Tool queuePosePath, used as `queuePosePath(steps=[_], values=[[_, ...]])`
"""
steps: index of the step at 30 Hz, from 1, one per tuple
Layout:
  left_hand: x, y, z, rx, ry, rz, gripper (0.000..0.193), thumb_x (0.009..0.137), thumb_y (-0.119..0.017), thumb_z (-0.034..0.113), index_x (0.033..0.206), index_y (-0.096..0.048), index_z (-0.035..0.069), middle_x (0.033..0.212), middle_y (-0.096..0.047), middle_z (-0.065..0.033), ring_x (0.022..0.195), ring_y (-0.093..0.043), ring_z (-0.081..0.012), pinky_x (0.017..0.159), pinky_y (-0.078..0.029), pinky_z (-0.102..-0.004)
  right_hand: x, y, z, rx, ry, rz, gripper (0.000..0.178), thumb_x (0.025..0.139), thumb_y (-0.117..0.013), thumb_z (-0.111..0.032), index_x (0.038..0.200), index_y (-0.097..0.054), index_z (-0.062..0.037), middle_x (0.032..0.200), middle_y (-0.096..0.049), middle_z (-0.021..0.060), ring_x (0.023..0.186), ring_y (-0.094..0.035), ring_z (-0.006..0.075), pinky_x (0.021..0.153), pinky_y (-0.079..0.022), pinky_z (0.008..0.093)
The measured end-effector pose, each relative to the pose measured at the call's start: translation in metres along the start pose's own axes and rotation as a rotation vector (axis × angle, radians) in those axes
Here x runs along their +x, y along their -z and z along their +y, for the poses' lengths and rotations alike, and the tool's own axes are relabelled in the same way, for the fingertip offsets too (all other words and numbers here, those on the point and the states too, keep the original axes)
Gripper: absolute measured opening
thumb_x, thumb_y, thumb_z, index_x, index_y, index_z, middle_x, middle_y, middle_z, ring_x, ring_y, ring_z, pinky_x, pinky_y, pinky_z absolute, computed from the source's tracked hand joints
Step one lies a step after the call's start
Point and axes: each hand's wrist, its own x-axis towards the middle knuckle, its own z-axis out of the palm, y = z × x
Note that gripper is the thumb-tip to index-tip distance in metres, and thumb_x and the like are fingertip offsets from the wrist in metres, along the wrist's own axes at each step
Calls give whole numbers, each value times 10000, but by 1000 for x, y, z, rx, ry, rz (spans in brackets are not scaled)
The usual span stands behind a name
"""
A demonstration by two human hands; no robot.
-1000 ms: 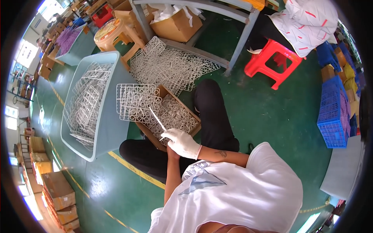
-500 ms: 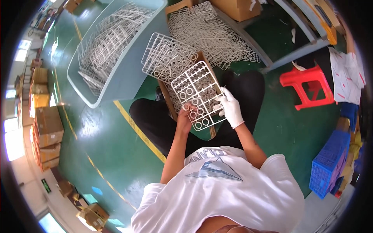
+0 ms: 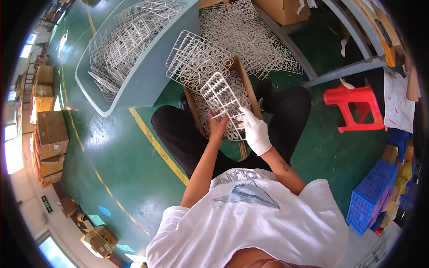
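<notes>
**Holding a white plastic frame above a box**

Holding a flat white plastic moulding frame with many small rings [image 3: 222,99], the person sits with black trousers on a green painted floor [image 3: 111,147]. The bare left hand [image 3: 217,127] grasps the lower left edge of the frame, fingers closed on it. The right hand in a white glove [image 3: 255,130] grips the lower right edge, also closed on the plastic. The frame is tilted and stands up from both hands, away from the body.

Directly under the hands is an open brown cardboard box [image 3: 243,78], filled with more white frames. One similar white frame [image 3: 196,60] leans over the far left corner of the box, beyond the left hand. Farther beyond it, to the left, is a large pale blue plastic tub [image 3: 147,78] full of white frames. A loose heap of white frames [image 3: 254,40] lies beyond the right hand. Well to the right of the gloved hand stands a red plastic stool [image 3: 357,107].
</notes>
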Motion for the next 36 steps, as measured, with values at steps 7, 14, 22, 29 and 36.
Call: queuePosePath(steps=[7,14,22,29,36], values=[[8,14,-17,-65,-127,43,483,893,-542,178,1278,-334,-28,1043,-568,-136,885,-554,-154,747,-452,-260,8,-14,-4,-43,67,-15,296,878,-445,-38,1170,-490,-44,798,-657,107,651,-651,224,569,-513,316],[9,22,-5,-353,-76,13,328,889,-550,253,1144,-444,76,904,-596,-23,747,-532,-61,555,-395,-193,25,2,4,435,-357,12,317,915,-402,-98,1208,-509,-37,808,-659,61,629,-606,69,456,-400,170],[12,17,-16,-105,-25,84,222,843,-596,143,1022,-497,57,885,-602,-39,703,-539,-87,560,-419,-222,7,-13,-3,72,-9,-66,293,885,-458,-42,1176,-499,-49,814,-664,89,650,-656,198,578,-516,303],[-3,13,17,-533,-17,-160,371,881,-541,123,1197,-381,13,1053,-574,-115,780,-603,-147,603,-486,-249,39,10,0,652,-534,112,375,882,-430,-94,1242,-445,7,890,-632,85,671,-612,109,453,-419,172],[-5,14,1,-260,-168,-185,582,794,-608,34,1282,-292,23,1013,-543,-115,757,-622,-168,573,-489,-245,33,0,-7,480,-378,23,343,918,-406,-101,1248,-454,-22,907,-630,82,680,-600,91,493,-422,170]])
